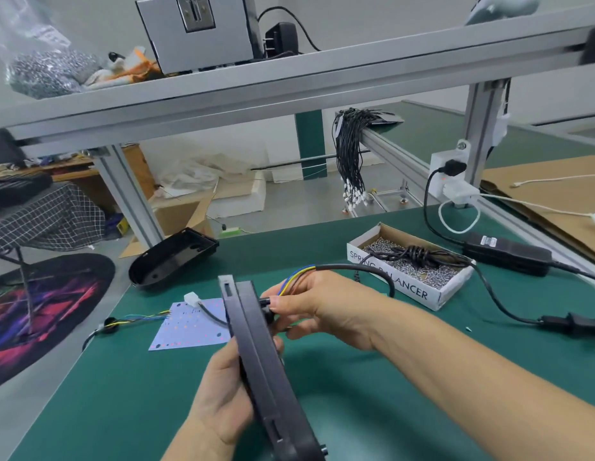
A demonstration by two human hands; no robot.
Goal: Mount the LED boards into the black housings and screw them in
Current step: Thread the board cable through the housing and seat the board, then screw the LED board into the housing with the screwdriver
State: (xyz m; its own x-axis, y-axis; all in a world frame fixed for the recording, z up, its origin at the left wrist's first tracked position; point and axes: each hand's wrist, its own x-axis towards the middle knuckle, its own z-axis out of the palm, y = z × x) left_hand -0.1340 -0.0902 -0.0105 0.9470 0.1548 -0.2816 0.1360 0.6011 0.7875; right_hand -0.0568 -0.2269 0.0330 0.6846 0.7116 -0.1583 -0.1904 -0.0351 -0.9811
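A: How is the housing (256, 354) held?
B: At lower centre, on edge, gripped by the left hand (219, 397); the cable (356, 269) is pinched by the right hand (309, 304) at its wall.
A: And the board (186, 324)?
B: Flat on the mat, left of centre. The wires should be fed through gently, unkinked.

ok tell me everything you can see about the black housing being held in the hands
The black housing is a matte, plastic-looking shell, held on edge above the green mat, so mostly its rim and side show, with slotted tabs near both ends. The left hand grips its lower part. The right hand holds a black cable with blue, yellow and brown wires against its upper side. Its inside is hidden.
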